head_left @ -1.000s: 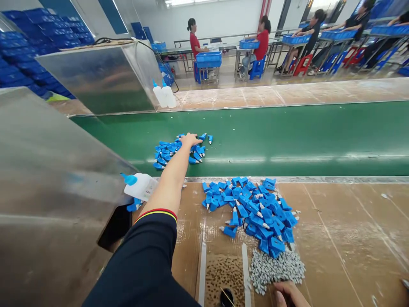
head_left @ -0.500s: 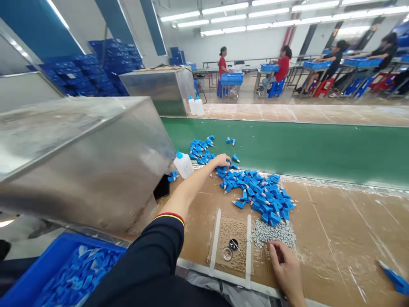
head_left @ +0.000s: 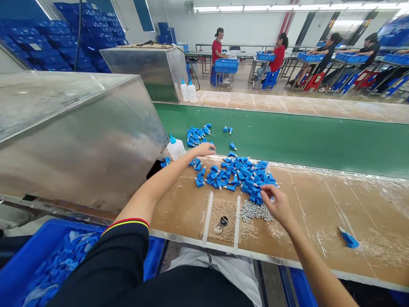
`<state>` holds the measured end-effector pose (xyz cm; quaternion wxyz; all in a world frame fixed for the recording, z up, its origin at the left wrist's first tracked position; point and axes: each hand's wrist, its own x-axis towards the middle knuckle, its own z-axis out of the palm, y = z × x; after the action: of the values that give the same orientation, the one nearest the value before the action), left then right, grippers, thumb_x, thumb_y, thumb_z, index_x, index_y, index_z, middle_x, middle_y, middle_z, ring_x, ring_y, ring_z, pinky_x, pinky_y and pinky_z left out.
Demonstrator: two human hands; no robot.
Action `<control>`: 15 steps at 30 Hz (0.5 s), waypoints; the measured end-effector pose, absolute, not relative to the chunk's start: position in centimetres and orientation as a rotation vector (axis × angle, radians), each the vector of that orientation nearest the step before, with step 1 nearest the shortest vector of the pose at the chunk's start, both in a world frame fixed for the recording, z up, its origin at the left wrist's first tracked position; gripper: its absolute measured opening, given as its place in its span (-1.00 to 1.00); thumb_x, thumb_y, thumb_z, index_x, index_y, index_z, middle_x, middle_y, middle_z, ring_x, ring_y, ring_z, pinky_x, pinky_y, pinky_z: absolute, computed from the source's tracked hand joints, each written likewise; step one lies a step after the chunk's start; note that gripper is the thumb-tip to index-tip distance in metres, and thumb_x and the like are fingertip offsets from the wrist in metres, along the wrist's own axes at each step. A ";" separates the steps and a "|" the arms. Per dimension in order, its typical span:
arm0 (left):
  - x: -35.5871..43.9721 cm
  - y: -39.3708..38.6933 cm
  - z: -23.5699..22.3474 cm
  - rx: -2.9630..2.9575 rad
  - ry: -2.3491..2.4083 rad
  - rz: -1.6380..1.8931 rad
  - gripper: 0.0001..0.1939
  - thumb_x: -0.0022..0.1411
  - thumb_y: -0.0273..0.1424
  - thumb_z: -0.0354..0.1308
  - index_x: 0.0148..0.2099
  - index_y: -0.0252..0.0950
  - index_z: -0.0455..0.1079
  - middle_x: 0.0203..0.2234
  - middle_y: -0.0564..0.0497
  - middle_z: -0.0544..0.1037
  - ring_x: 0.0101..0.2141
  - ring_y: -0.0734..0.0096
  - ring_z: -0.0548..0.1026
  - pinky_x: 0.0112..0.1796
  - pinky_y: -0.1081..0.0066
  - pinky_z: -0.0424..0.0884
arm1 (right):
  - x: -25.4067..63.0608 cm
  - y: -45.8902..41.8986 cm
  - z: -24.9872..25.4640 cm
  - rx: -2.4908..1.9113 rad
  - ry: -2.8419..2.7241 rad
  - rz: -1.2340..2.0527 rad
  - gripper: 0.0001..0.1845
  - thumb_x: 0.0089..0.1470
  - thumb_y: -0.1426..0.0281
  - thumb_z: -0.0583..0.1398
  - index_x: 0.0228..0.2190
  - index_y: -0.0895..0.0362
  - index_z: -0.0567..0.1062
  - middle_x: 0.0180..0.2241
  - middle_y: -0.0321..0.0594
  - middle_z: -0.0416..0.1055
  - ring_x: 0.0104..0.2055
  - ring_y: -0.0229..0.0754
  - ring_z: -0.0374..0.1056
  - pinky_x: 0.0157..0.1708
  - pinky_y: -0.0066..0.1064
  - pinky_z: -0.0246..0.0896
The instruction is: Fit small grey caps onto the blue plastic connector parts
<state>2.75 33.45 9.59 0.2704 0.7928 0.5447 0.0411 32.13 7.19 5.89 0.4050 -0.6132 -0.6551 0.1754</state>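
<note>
My left hand [head_left: 205, 149] reaches out at the near edge of the green belt, its fingers loosely bent and apart with nothing visible in them. Small blue plastic parts with pale tips [head_left: 194, 136] lie just beyond it on the belt. A larger heap of the same blue parts [head_left: 236, 170] spreads over the brown work surface between my hands. At the heap's right edge hovers my right hand [head_left: 278, 204], thumb and fingers curved with a gap between them. Small grey pieces [head_left: 255, 211] form a pile beside and below that hand.
A white squeeze bottle [head_left: 176, 148] stands by the metal housing [head_left: 96, 128] on the left. Two small round dishes, one being a clear dish [head_left: 217, 229], sit between white tape strips. One blue tool-like piece [head_left: 349, 239] lies at right. A blue bin [head_left: 19, 260] holds more parts.
My left hand has moved left off the heap, and more blue parts are scattered on the near side of the belt. My right hand has risen from the grey pieces to the heap's edge.
</note>
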 end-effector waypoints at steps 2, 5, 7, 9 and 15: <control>2.3 35.8 9.9 2.092 1.649 0.190 -0.54 0.12 -0.29 0.27 0.09 -0.19 0.53 0.05 -0.14 0.59 0.14 -0.04 0.47 0.15 0.22 0.37 | 34.4 12.4 7.3 -1.533 -1.701 0.407 -0.52 0.18 -0.05 0.10 -0.22 0.08 0.54 -0.34 -0.11 0.52 -0.36 -0.09 0.39 -0.29 -0.24 0.38; 2.0 38.7 9.3 1.959 1.920 0.265 -0.35 0.14 -0.22 0.26 0.28 -0.19 0.37 0.30 -0.28 0.32 0.30 -0.33 0.24 0.21 -0.06 0.28 | 37.5 21.3 7.3 -1.521 -1.749 0.356 -0.46 0.16 -0.06 0.12 -0.12 0.11 0.52 -0.17 -0.01 0.51 -0.20 -0.03 0.42 -0.19 -0.18 0.40; 2.3 40.2 8.2 1.861 2.057 0.297 -0.26 0.19 -0.13 0.21 0.38 -0.17 0.22 0.41 -0.32 0.09 0.33 -0.45 0.15 0.18 -0.18 0.27 | 38.8 27.1 5.8 -1.548 -1.784 0.362 -0.44 0.16 -0.06 0.13 -0.06 0.11 0.51 -0.09 0.03 0.47 -0.11 0.01 0.42 -0.09 -0.12 0.39; 2.6 41.6 6.9 1.746 2.176 0.344 -0.22 0.25 -0.04 0.12 0.44 -0.13 0.09 0.46 -0.32 -0.10 0.35 -0.52 0.08 0.15 -0.25 0.26 | 39.3 32.4 3.6 -1.600 -1.795 0.405 -0.43 0.16 -0.05 0.13 -0.02 0.11 0.50 -0.03 0.06 0.44 -0.01 0.04 0.40 0.02 -0.07 0.36; 1.7 46.3 3.8 1.631 2.180 0.515 -0.19 0.27 0.00 0.11 0.46 -0.14 0.05 0.49 -0.26 -0.18 0.36 -0.43 0.10 0.22 -0.18 0.22 | 38.2 44.6 -2.4 -1.595 -1.771 0.507 -0.39 0.24 -0.04 0.04 0.08 0.12 0.45 0.11 0.11 0.39 0.23 0.10 0.25 0.25 0.03 0.15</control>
<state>1.73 46.34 3.81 0.1844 0.5787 0.7731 0.1827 38.15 44.64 -2.41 0.3452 -0.6144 -0.6820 0.1954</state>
